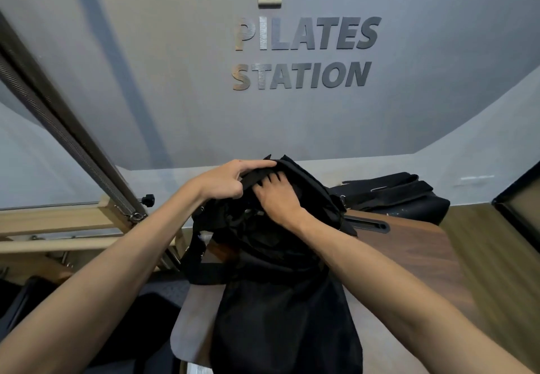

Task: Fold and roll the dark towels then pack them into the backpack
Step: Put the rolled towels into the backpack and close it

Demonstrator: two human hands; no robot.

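Black fabric: soft, matte backpack [280, 257] standing on the wood-grain counter [409, 251], long axis running away toward the grey wall [175, 96].
Left grip: left hand [225, 182] pinches the top strap.
Right grip: right hand [277, 198] presses onto the top, fingers curled into the folds.
Towels: hard to make out; a dark heap [391, 192] lies behind.
Bottom: cut off.

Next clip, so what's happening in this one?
A person is working at a black backpack standing on a wooden table below a "Pilates Station" wall sign. The left hand pinches the strap at the bag's top edge, while the right hand reaches into its top. No towel can be made out; another dark bag lies behind, by the wall.
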